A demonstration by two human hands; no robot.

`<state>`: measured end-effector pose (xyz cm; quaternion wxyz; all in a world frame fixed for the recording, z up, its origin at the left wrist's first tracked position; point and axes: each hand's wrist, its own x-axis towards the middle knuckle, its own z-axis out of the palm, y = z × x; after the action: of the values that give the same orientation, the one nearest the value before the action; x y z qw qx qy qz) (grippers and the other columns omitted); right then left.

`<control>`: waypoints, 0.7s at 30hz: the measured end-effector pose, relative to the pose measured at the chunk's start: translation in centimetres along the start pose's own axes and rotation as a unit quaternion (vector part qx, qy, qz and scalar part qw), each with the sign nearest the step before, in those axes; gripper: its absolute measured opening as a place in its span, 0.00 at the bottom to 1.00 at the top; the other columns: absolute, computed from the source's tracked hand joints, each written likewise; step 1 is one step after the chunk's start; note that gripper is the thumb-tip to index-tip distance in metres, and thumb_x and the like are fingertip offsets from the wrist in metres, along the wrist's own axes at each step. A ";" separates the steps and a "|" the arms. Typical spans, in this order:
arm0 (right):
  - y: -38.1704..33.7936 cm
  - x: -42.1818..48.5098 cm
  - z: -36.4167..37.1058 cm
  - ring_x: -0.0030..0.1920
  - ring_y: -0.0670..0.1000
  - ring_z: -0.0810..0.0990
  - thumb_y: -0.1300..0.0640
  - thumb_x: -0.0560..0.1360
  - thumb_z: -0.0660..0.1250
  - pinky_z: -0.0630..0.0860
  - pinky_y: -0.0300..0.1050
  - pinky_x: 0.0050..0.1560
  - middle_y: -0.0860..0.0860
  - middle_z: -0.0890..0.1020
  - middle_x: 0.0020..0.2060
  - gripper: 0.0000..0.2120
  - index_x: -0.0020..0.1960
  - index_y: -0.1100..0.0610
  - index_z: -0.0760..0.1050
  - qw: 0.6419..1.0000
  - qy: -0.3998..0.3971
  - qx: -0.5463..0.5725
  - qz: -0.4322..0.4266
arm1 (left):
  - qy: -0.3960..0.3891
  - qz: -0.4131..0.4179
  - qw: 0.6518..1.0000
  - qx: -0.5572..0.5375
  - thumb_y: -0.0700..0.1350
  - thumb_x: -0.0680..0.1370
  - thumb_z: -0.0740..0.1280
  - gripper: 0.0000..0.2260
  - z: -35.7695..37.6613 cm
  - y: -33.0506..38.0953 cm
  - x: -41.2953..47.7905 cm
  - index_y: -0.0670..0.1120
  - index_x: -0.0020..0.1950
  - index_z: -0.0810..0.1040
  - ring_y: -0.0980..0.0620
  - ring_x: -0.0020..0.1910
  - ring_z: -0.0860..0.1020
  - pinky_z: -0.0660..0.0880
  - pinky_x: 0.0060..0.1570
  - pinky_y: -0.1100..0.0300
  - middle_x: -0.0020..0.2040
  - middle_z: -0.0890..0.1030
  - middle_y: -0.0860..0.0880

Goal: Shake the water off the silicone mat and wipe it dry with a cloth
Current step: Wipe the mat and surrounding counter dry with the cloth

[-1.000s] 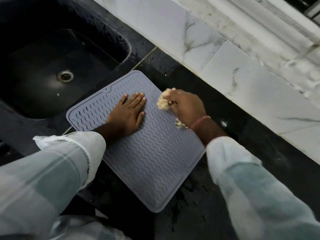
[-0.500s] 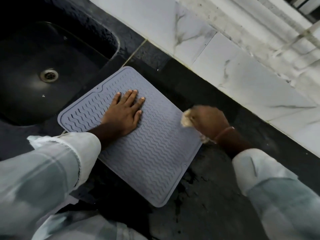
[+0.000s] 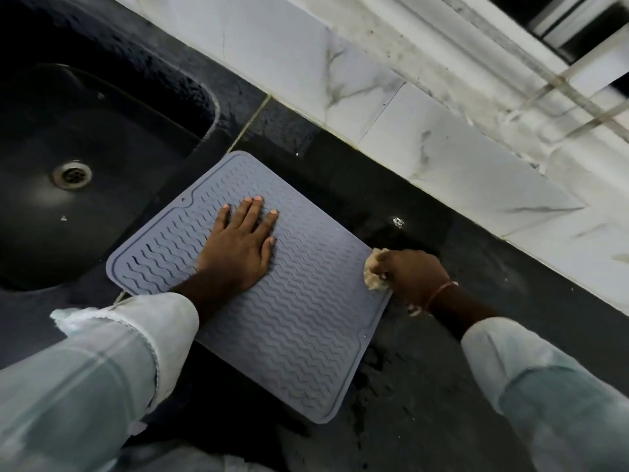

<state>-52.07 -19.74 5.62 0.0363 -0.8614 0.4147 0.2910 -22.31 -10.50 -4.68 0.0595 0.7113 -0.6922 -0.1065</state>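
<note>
Mat, grey and ribbed with wavy lines, is seen lying flat on the black counter, just beside the sink, one corner reaching toward the basin's rim. Nearest the camera, two pale sleeves are seen entering from the lower edge. The mat is pinned by the left hand, which is laid palm-down on its upper middle with the fingers released and spread flat, gripping nothing. The right hand is clenched around a small bunched cloth, which is pressed at the mat's right edge, touching the raised border there. A thin bangle is worn at that wrist.

The shaking is judged to be done, since the mat is already laid down and being wiped; the drying is taken to be under way, with the near half of the mat and the patch under the left palm probably left to be covered. Whether water remains in the grooves cannot be told.

The mat is set diagonally: its long axis is judged to run from the near right toward the far left, though the sides look close in length. Farther back, a marble-tiled wall is seen behind the counter.
</note>
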 end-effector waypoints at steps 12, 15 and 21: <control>-8.1 8.7 -4.2 0.50 0.56 0.81 0.53 0.77 0.62 0.78 0.52 0.52 0.52 0.83 0.51 0.13 0.61 0.46 0.75 0.974 0.141 0.177 0.002 | 0.005 -0.007 1.000 -0.003 0.60 0.81 0.38 0.26 0.2 0.1 0.1 0.53 0.79 0.45 0.49 0.78 0.44 0.43 0.76 0.45 0.80 0.45 0.47; -3.1 2.0 -0.1 0.54 0.56 0.81 0.46 0.75 0.59 0.77 0.51 0.53 0.51 0.82 0.56 0.17 0.62 0.44 0.75 0.980 0.118 0.152 0.045 | 0.006 -0.001 1.000 -0.007 0.59 0.82 0.39 0.26 0.1 0.0 0.0 0.52 0.79 0.46 0.48 0.78 0.45 0.43 0.76 0.45 0.80 0.47 0.46; -0.4 -0.2 -1.4 0.49 0.58 0.82 0.49 0.75 0.63 0.79 0.50 0.48 0.53 0.83 0.47 0.10 0.51 0.50 0.81 0.990 0.016 0.035 0.137 | 0.012 -0.005 1.000 0.000 0.58 0.82 0.41 0.26 -0.3 0.3 -0.1 0.51 0.79 0.49 0.47 0.78 0.48 0.44 0.76 0.44 0.80 0.50 0.45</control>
<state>-51.27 -19.75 6.81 0.0198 -0.7991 0.5392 0.2651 -22.55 -10.41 -4.36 0.0666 0.7159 -0.6880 -0.0982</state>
